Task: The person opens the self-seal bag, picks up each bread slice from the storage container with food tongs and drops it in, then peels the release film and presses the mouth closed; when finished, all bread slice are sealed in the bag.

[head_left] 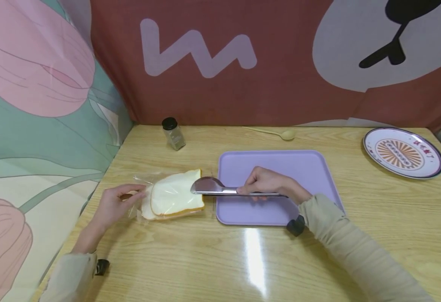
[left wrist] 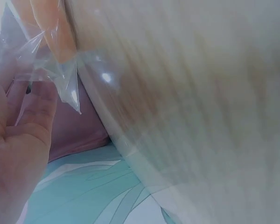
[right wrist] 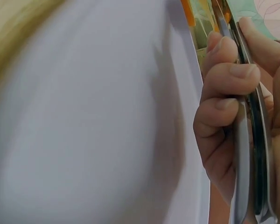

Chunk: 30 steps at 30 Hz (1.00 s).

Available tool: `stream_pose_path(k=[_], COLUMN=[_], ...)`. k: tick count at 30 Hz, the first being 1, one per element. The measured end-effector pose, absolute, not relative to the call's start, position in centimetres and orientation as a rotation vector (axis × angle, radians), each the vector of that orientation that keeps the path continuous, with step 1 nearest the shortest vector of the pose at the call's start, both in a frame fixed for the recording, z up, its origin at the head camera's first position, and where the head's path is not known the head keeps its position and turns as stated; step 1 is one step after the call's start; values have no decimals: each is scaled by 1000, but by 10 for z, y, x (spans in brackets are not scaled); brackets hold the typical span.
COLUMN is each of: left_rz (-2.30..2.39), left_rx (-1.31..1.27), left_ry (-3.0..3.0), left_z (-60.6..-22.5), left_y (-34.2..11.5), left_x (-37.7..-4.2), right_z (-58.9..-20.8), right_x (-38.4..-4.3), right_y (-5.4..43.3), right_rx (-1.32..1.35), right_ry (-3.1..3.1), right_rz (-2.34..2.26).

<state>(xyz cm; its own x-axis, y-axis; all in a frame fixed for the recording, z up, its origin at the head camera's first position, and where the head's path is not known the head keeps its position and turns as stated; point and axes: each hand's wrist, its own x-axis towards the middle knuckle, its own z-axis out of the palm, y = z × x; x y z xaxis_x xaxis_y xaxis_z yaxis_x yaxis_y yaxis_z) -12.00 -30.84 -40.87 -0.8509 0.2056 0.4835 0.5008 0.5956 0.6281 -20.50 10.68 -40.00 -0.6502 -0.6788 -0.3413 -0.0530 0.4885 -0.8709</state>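
Slices of white bread (head_left: 176, 193) with brown crust lie in a clear plastic bag (left wrist: 67, 84) left of the purple tray. My left hand (head_left: 120, 199) pinches the bag's left end between thumb and fingers; the wrist view shows crinkled film over the fingertips (left wrist: 42, 93). With my right hand (head_left: 263, 182) I grip metal tongs (head_left: 225, 191) around both arms, which are squeezed close together. Their broad head overlaps the right edge of the top slice. In the right wrist view the fingers (right wrist: 233, 77) curl round the tongs above the tray.
The purple tray (head_left: 311, 163) lies at mid-table under my right hand. Behind the bread stands a black-capped spice jar (head_left: 174, 134). A pale yellow spoon (head_left: 286, 134) lies along the back edge, and a patterned plate (head_left: 403, 154) sits at the far right.
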Motion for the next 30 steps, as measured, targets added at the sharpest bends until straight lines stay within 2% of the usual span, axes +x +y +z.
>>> stream_pose_path(k=[7, 14, 23, 30], left_rz=[-1116, -1098, -1087, -1143], left_rx=[-543, -577, -555, -601], left_ry=[-2497, -2506, -2520, -2510], left_z=[-409, -380, -396, -382], left_y=[-306, -282, -292, -285], left_x=[-121, -110, -117, -110], right_z=[-401, -404, -404, -405], right_x=[-202, -200, -199, -194], right_y=[103, 98, 95, 91], right_rx=[-574, -589, -547, -524], right_ry=[2019, 2012, 2016, 2018], right_rz=[-1194, -1197, -1212, -1236])
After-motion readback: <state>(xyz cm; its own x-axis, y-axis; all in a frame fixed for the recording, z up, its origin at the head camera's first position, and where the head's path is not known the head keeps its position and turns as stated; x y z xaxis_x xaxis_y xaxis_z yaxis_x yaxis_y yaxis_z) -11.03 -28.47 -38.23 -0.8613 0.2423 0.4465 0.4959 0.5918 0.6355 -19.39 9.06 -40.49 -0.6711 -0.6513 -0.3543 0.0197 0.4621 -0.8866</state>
